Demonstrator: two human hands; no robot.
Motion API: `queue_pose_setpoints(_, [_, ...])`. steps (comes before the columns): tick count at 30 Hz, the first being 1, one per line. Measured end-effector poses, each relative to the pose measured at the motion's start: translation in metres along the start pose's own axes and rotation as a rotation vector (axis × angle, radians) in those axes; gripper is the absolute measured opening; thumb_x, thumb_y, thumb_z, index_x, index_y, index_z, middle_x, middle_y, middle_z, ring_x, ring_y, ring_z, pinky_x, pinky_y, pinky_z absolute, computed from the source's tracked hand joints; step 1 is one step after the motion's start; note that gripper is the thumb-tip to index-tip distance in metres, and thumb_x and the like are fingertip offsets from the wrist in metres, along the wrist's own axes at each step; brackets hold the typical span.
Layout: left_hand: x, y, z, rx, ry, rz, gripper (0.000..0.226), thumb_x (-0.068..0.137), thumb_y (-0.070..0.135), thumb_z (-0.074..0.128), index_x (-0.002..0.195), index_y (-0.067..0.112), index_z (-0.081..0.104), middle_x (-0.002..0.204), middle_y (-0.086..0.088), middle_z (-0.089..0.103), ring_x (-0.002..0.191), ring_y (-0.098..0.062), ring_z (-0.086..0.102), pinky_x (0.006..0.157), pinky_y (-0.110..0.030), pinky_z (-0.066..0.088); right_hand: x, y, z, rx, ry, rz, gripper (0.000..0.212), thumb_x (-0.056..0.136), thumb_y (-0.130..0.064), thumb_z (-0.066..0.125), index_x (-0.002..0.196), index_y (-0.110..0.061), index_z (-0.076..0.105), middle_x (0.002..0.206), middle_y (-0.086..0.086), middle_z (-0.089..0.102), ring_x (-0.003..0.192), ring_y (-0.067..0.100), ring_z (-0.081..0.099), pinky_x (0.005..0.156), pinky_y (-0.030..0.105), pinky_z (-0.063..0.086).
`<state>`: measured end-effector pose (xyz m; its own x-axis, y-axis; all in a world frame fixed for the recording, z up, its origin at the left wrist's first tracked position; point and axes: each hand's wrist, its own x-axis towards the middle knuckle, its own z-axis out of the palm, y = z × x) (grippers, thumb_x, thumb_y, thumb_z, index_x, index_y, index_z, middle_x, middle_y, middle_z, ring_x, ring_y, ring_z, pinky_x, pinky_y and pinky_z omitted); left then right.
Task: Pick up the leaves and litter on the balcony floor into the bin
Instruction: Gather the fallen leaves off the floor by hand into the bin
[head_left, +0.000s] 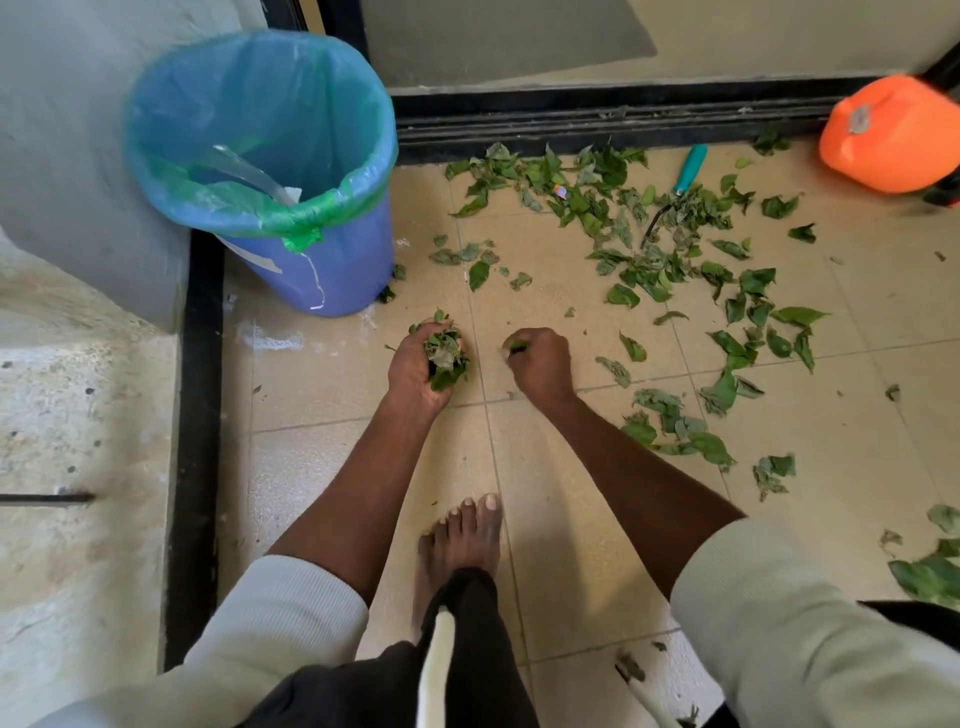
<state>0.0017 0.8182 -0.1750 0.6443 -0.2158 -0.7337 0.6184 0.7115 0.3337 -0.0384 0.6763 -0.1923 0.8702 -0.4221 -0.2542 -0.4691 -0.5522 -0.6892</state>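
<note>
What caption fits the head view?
Left hand grips leaves, right hand pinches one, beside the lined bin.

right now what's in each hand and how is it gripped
The left hand cups a bunch of leaves in its curled fingers. The right hand pinches a leaf scrap at its fingertips.

Green leaves (670, 249) were strewn loosely over the beige tiled floor, thickest near the dark door track and thinning toward the right edge, with a small colourful scrap of litter (560, 192) lying among them. A blue bin (322, 260), lined with a green-tinted plastic bag, was stood upright in the left corner against the wall. A crumpled bunch of leaves (444, 356) was gripped in the left hand (421, 364), and a small leaf piece (517, 345) was pinched in the right hand (540, 364).
</note>
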Motion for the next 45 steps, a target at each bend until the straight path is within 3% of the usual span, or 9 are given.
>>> queue_pose_setpoints(4, [-0.017,0.009,0.027,-0.080,-0.087,0.082,0.020,0.090,-0.008,0.048,0.085,0.011,0.053,0.071,-0.006,0.059,0.058,-0.017,0.058,0.051,-0.024,0.052,-0.007,-0.064,-0.008,0.988,0.126,0.453,0.015,0.079,0.004,0.075,0.080,-0.010,0.069,0.077,0.003,0.069,0.077,0.018,0.064,0.070,0.026,0.052])
queue_pose_setpoints(11, [-0.078,0.082,0.125,-0.116,-0.314,0.536,0.027,0.083,-0.009,0.062,0.091,0.016,0.060,0.079,-0.008,0.065,0.070,-0.021,0.063,0.076,-0.035,0.053,-0.018,-0.215,-0.055,1.511,0.102,0.263,0.012,0.085,0.004,0.069,0.097,0.001,0.069,0.084,0.016,0.073,0.070,0.025,0.073,0.061,0.033,0.059])
queue_pose_setpoints(20, [-0.091,0.209,0.151,0.216,0.027,0.779,0.017,0.075,0.006,0.076,0.087,0.007,0.064,0.072,-0.011,0.070,0.066,-0.024,0.068,0.067,-0.040,0.059,0.020,-0.325,-0.042,0.965,-0.131,0.030,0.023,0.086,0.002,0.057,0.072,-0.014,0.066,0.073,0.010,0.067,0.071,0.026,0.066,0.062,0.033,0.054])
queue_pose_setpoints(25, [-0.078,0.228,0.127,0.554,0.069,0.485,0.098,0.054,0.076,0.073,0.126,0.011,0.063,0.108,-0.015,0.072,0.092,-0.032,0.072,0.086,-0.053,0.056,0.043,-0.318,-0.048,0.640,-0.480,0.052,0.036,0.090,0.011,0.045,0.123,0.002,0.058,0.120,0.015,0.058,0.119,0.031,0.053,0.101,0.053,0.044])
queue_pose_setpoints(28, [-0.091,0.230,0.134,0.553,0.031,0.570,0.060,0.089,0.063,0.052,0.117,0.011,0.062,0.084,-0.001,0.074,0.086,-0.016,0.068,0.076,-0.031,0.054,0.053,-0.319,-0.059,0.494,-0.448,0.009,0.044,0.088,0.013,0.047,0.131,0.002,0.054,0.126,0.014,0.056,0.116,0.027,0.054,0.102,0.053,0.046])
queue_pose_setpoints(30, [-0.092,0.227,0.140,0.514,0.061,0.717,0.050,0.094,0.052,0.052,0.123,0.011,0.060,0.104,0.001,0.067,0.099,-0.013,0.062,0.066,-0.024,0.045,0.055,-0.315,-0.063,0.580,-0.361,-0.031,0.035,0.091,0.010,0.049,0.122,0.000,0.063,0.110,0.013,0.061,0.094,0.021,0.059,0.090,0.046,0.056])
queue_pose_setpoints(37, [-0.071,0.139,0.149,0.522,-0.209,0.796,0.010,0.093,0.009,0.055,0.089,0.007,0.064,0.073,-0.009,0.067,0.062,-0.017,0.060,0.054,-0.026,0.048,0.078,-0.228,-0.073,1.094,-0.016,0.051,0.027,0.089,0.015,0.044,0.081,0.000,0.065,0.080,0.016,0.067,0.069,0.021,0.067,0.071,0.029,0.058])
queue_pose_setpoints(41, [-0.027,0.073,0.121,0.685,-0.189,0.461,0.010,0.092,0.007,0.055,0.092,0.013,0.063,0.085,-0.004,0.069,0.077,-0.016,0.064,0.064,-0.028,0.051,0.104,-0.120,-0.044,0.544,0.031,0.187,0.024,0.088,0.001,0.052,0.077,-0.015,0.067,0.082,0.007,0.069,0.084,0.027,0.067,0.074,0.036,0.056])
queue_pose_setpoints(45, [0.008,0.045,0.082,0.721,-0.028,0.255,0.014,0.093,0.008,0.052,0.097,0.013,0.064,0.087,-0.002,0.068,0.078,-0.014,0.062,0.064,-0.026,0.053,0.109,-0.054,-0.017,0.074,0.000,0.094,0.033,0.084,0.000,0.056,0.111,-0.009,0.073,0.114,0.015,0.071,0.109,0.031,0.065,0.092,0.034,0.052])
